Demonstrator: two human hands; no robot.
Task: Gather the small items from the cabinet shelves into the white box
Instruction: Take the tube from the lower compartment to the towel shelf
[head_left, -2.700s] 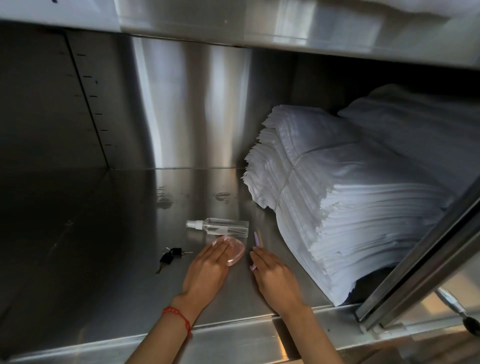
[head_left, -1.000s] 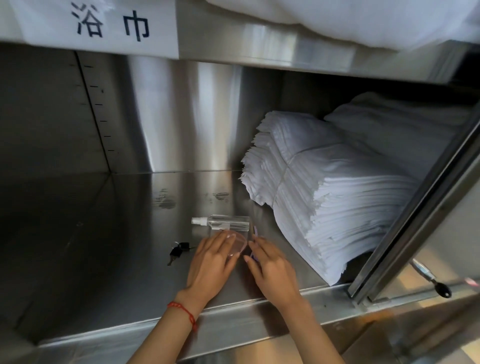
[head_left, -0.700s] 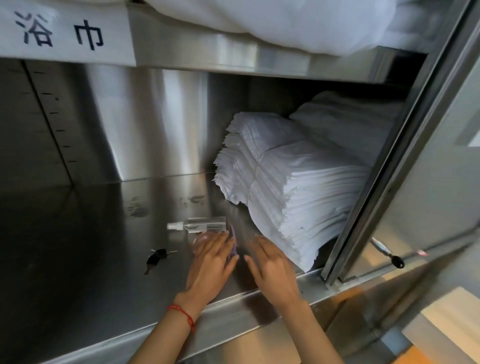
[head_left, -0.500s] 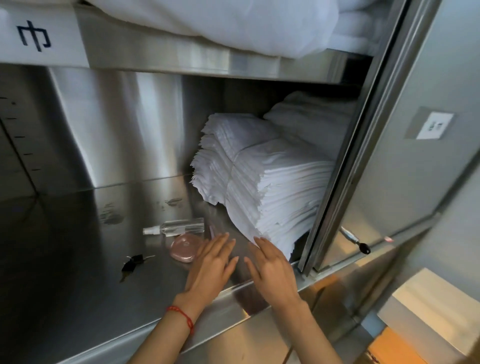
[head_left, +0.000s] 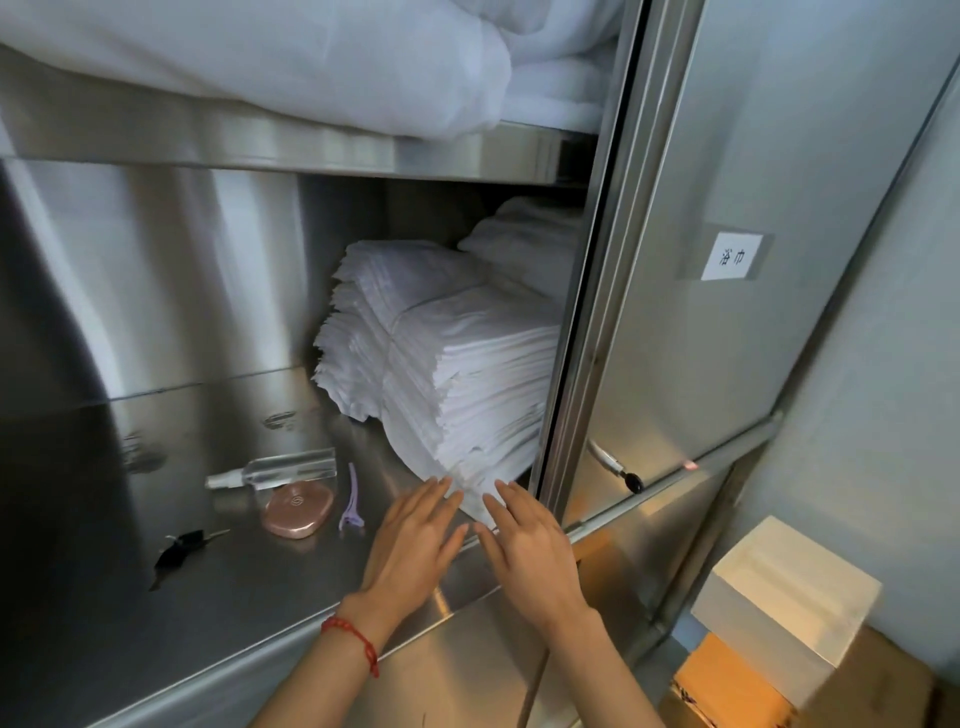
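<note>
On the steel cabinet shelf (head_left: 218, 587) lie a clear spray bottle (head_left: 275, 473), a pink oval compact (head_left: 297, 512), a purple hair clip (head_left: 350, 499) and black keys (head_left: 182, 543). My left hand (head_left: 415, 540) and my right hand (head_left: 530, 545) hover flat with straight fingers over the shelf's front edge, to the right of these items, holding nothing. Their fingertips reach the lower corner of the white towel stack (head_left: 447, 364). The white box (head_left: 784, 592) stands at the lower right outside the cabinet.
Folded white linen (head_left: 311, 57) fills the upper shelf. A steel sliding door (head_left: 727, 260) with a label and a key in its lock (head_left: 618, 470) stands to the right. The white box rests on a brown cardboard carton (head_left: 737, 686).
Both hands have left the compact and hair clip and drawn back to the right, empty. The view has swung right, bringing the door and white box into sight.
</note>
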